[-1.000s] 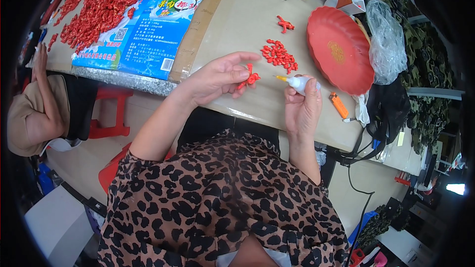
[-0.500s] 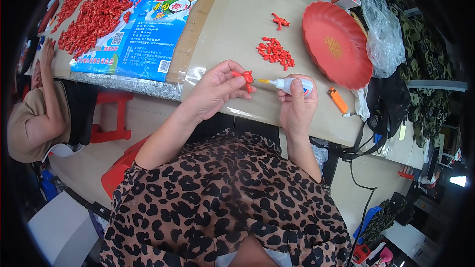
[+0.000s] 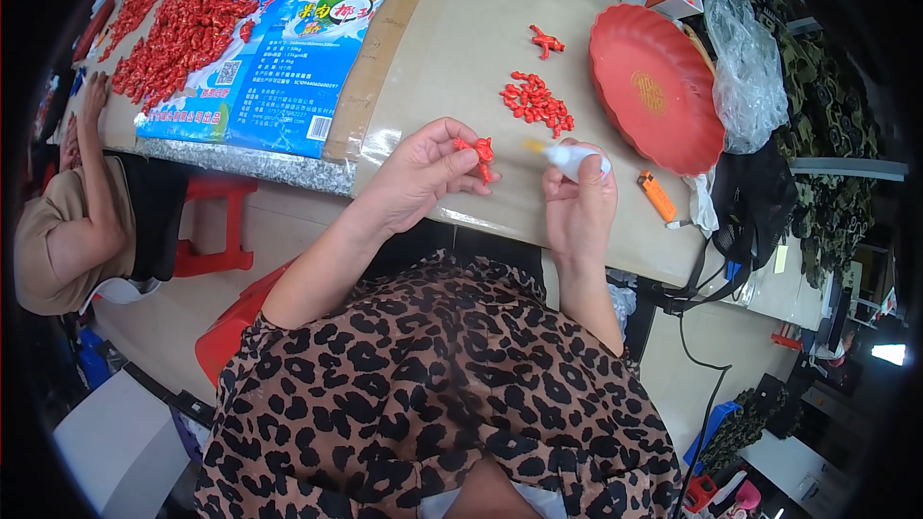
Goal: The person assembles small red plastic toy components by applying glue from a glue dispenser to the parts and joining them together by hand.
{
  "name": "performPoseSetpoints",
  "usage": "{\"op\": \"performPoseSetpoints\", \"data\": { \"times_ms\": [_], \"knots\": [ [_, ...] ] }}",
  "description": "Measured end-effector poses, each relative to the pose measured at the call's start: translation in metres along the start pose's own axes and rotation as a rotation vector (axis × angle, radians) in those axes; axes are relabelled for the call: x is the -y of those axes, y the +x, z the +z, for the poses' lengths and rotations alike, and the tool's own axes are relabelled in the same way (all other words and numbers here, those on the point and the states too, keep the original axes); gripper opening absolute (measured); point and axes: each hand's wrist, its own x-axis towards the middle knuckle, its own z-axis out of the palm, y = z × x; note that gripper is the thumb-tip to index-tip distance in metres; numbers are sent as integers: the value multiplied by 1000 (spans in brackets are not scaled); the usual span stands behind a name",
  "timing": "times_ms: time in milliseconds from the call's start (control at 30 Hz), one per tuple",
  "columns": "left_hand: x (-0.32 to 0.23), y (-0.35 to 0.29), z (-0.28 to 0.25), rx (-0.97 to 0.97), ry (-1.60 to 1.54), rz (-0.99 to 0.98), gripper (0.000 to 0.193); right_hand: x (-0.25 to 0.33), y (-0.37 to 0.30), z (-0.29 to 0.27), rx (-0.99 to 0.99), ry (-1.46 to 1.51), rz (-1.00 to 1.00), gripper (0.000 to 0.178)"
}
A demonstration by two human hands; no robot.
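The left hand (image 3: 421,176) pinches in its closed fingers a small red figure (image 3: 485,155) above the desk (image 3: 423,58); the right hand (image 3: 583,210), fingers wrapped around a white bottle (image 3: 568,160), is to the right – the bottle's long axis points leftward, its blurred yellow tip (image 3: 536,145) apart from the figure; earlier this tip was right at the figure – now it is drawn back rightward.

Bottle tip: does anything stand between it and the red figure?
Nothing visible does. An open gap parts the yellow tip of the bottle in the right hand from the red figure in the left hand; the small red pieces lie farther from the person, off that line.
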Motion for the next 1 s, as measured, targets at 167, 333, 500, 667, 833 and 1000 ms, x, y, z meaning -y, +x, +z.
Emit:
{"op": "performPoseSetpoints", "data": {
  "times_ms": [167,333,500,667,833,1000],
  "knots": [
    [-4,-4,0,-33,32,-36,14,14,5,-10,-58,140,116,24],
    [-4,-4,1,-23,-24,-20,14,29,9,-40,68,-438,-84,42],
    [-1,-1,4,-3,-99,-109,12,40,18,-24,-13,-586,19,33],
    [4,0,0,47,-118,-101,12,32,27,-18,4,-795,-91,24],
    [2,0,2,-15,-145,-123,14,24,31,3,-106,-1640,-29,31],
    [1,0,-2,62,-174,-169,12,14,38,0,-80,-1791,-139,30]
  ]
}}
